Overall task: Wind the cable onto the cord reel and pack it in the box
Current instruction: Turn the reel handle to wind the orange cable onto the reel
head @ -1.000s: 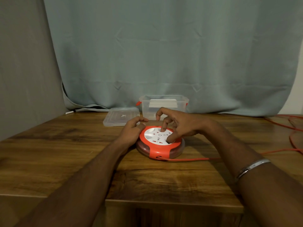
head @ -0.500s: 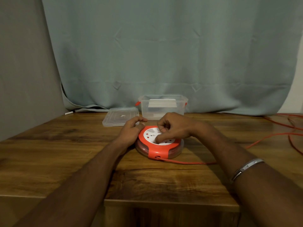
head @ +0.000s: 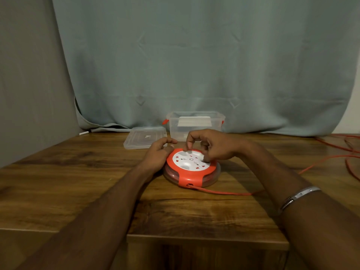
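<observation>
the cord reel point(head: 191, 168) is the landmark, lying flat on the wooden table point(head: 58, 184). behind it to the left lies the loose lid point(head: 145, 137), unmoved over the last second. the left hand point(head: 158, 152) grips the reel's left edge, fingers curled round the rim, holding it as steady as before. directly behind the reel stands the clear box point(head: 195, 124), open and not yet filled. on the reel's white top, the right hand point(head: 211, 146) has swung round from where it was a second ago, its curled fingers now pressing the right part of the face; whether they pinch a knob i cannot tell. that turn looks like winding under way. the cable point(head: 224, 191) runs from the reel's front slot to the right, and its far loops have shifted, so a good length remains out and packing is some way off.
</observation>
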The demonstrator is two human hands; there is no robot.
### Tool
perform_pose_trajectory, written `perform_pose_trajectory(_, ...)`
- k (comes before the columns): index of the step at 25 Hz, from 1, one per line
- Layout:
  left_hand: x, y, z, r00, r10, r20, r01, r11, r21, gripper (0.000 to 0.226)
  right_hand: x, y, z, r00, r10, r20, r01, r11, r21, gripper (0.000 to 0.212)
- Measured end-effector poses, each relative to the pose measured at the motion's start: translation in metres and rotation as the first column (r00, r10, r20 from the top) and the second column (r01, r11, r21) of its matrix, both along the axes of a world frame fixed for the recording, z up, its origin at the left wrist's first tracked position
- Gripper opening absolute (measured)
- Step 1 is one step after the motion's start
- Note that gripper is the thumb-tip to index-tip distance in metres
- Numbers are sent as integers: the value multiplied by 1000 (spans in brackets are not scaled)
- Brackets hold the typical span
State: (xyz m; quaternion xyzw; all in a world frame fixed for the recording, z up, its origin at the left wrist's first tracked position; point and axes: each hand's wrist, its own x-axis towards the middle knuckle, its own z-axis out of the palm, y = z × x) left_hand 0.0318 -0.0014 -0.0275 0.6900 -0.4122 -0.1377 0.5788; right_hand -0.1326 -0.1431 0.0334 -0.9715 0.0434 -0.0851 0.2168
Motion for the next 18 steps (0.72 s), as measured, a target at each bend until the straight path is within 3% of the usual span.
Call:
perform_pose_trajectory(10,-1,1,2,1000,-11,-2,11,1000,7,22,-1,-1,5,991,68,-113,-50,987,151,42)
perform_pose_trajectory(18,-2,1,0,1000,8,-8,-8,1000,8,23,-3,-6,1,996,-82,-39,84,995,48,46)
